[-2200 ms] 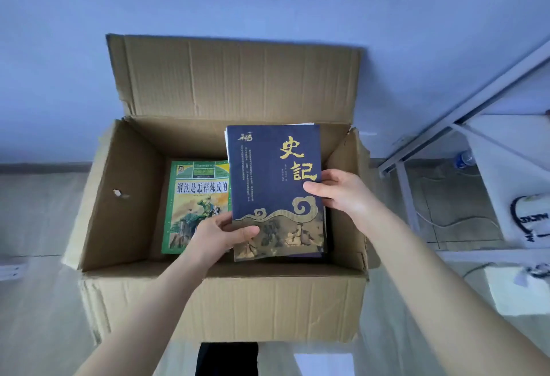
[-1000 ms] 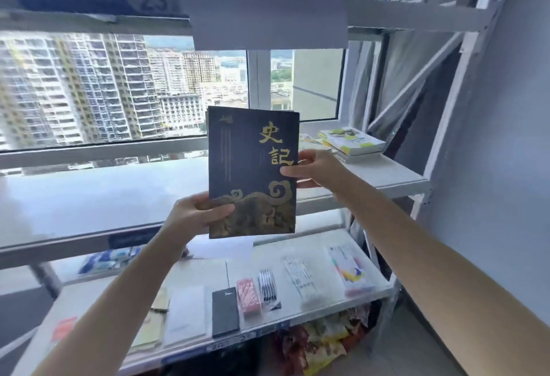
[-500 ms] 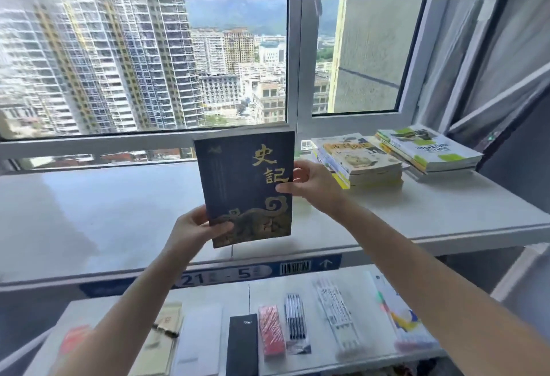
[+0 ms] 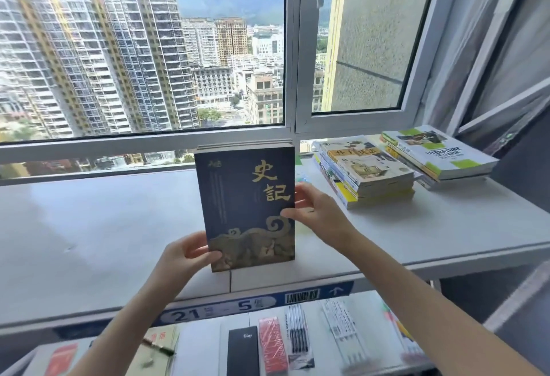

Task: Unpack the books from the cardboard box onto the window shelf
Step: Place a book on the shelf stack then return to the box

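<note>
The dark blue book (image 4: 247, 206) stands upright on the window shelf (image 4: 89, 226), near its front edge. The left hand (image 4: 186, 253) pinches its lower left corner; the right hand (image 4: 315, 212) grips its right edge, thumb on the cover. Two stacks of books (image 4: 366, 170) lie to the right.
</note>
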Demonstrator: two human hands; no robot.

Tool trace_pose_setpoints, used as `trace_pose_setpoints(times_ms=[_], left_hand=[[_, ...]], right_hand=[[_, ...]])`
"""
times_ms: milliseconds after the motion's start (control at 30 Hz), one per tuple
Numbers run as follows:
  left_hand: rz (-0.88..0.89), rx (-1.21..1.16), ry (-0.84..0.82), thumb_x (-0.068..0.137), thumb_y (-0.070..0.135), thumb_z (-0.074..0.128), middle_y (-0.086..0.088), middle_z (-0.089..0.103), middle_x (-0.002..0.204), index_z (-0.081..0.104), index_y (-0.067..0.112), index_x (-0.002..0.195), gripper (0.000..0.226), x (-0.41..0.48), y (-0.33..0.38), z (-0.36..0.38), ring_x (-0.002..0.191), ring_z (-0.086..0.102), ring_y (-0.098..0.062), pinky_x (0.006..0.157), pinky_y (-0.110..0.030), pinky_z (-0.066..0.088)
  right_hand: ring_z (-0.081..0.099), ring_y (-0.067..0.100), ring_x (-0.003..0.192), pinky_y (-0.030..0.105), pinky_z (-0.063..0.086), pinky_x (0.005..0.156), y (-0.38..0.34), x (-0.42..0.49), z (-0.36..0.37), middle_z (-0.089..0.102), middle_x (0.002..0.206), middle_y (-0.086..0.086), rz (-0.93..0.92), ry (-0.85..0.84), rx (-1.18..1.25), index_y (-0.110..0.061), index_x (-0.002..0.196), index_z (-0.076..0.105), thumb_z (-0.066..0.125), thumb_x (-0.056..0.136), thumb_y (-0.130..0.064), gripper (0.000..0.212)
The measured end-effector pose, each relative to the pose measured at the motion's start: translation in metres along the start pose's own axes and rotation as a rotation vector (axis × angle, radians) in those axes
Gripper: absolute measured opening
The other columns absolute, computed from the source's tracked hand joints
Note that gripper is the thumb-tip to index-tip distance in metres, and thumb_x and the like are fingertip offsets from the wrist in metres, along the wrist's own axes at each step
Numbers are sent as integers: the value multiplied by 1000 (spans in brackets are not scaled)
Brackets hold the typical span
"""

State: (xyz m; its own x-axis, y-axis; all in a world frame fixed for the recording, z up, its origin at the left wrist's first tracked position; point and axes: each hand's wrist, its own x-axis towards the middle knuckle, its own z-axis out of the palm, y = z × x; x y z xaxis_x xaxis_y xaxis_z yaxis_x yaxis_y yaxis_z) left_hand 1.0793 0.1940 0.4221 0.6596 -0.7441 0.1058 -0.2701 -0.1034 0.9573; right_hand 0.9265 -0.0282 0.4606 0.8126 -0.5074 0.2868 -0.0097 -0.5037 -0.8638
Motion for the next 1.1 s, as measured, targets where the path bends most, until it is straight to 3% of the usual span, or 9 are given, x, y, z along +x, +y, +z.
trace_pose_setpoints(times_ms=[133,233,333,467,600,700,967,1033,1100], left_hand=[[-27,-11,4,79,-4,68,5,77,89,74,12,96,24,11,12,4,80,70,-5,67,-14,52],[-101,-63,1,80,4,69,-1,77,84,75,13,91,15,39,35,7,75,71,-8,63,-14,53],[-180,-99,-27,80,10,71,-10,76,88,74,5,90,12,77,62,10,80,71,-18,70,-18,56],[-321,-142,-41,82,16,69,-15,72,99,70,-1,101,25,121,77,17,90,67,-24,83,-27,55],[-485,-209,-21,83,17,68,-4,71,76,68,6,92,14,136,69,30,60,66,-9,50,-15,53],[-526,-283,-16,84,16,67,-6,70,76,67,3,95,17,138,61,33,57,67,-10,52,-16,56],[-366,-134,48,81,14,72,-20,70,100,67,-5,104,31,137,62,24,78,70,-18,72,-20,58],[-326,-49,58,81,20,71,-19,69,105,65,-3,112,39,134,67,22,88,68,-22,78,-24,58],[-258,153,-3,81,30,71,-9,64,120,60,6,124,51,125,72,23,105,61,-18,88,-25,49]], right_hand=[[68,19,87,35,57,79,-2,13,-9,71,98,3,51,24,104,-21,101,64,70,82,-20,20],[69,15,83,26,56,73,-7,44,-29,72,96,1,134,13,178,-13,102,64,67,85,-22,19],[68,9,69,15,53,57,-6,84,-49,71,88,3,242,-5,216,-6,99,65,65,86,-21,20],[67,11,61,20,55,57,13,126,-57,70,75,5,359,-22,235,-3,88,64,66,86,-19,17],[61,4,40,15,49,42,36,142,-51,62,43,-8,470,-37,245,-13,65,60,68,85,-17,22],[59,3,38,12,45,39,49,147,-48,60,41,-9,491,-52,285,-13,65,60,67,86,-18,23],[65,4,47,13,47,44,62,154,-49,68,63,-1,487,-24,199,-10,74,63,67,86,-27,21],[67,13,69,21,52,60,57,156,-51,66,85,4,469,-65,-96,-7,86,64,62,87,-40,34],[58,25,104,31,45,78,51,156,-57,58,115,10,409,-113,-491,-2,116,56,53,87,-56,62]])
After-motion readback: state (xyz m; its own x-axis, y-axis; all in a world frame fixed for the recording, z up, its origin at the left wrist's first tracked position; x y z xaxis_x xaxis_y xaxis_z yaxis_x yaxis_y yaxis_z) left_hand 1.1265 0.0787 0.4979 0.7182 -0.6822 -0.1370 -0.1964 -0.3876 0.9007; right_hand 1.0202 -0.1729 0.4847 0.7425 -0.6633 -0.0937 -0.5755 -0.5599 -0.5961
